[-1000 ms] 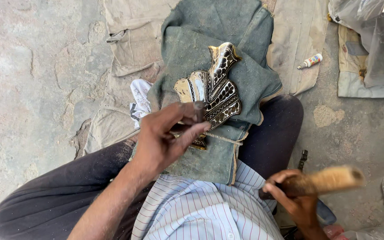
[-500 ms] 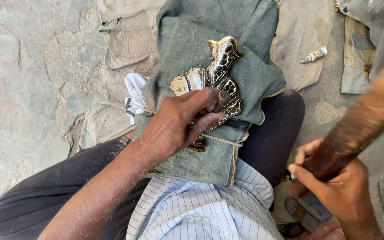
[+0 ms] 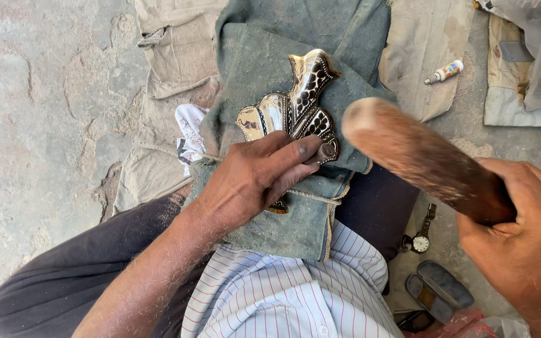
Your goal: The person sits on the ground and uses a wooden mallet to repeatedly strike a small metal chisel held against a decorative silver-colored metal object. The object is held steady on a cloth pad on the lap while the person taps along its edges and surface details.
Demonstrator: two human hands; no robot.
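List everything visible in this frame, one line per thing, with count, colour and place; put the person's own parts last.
Ornamental metal piece: one, shiny silver and black, on the folded cloth over the lap.
Small punch: one, dark metal, upright on the piece's lower edge.
Wooden mallet: one, brown, raised at right.
Folded cloth: one, grey-green, over the lap.
Beige cloths: several, on the ground.
Small tube: one, white with coloured bands, upper right.
Wristwatch: one, dark strap, ground by the leg.
Glasses case: one, dark, open, lower right.
Left hand: pinches the small punch.
Right hand: grips the wooden mallet.
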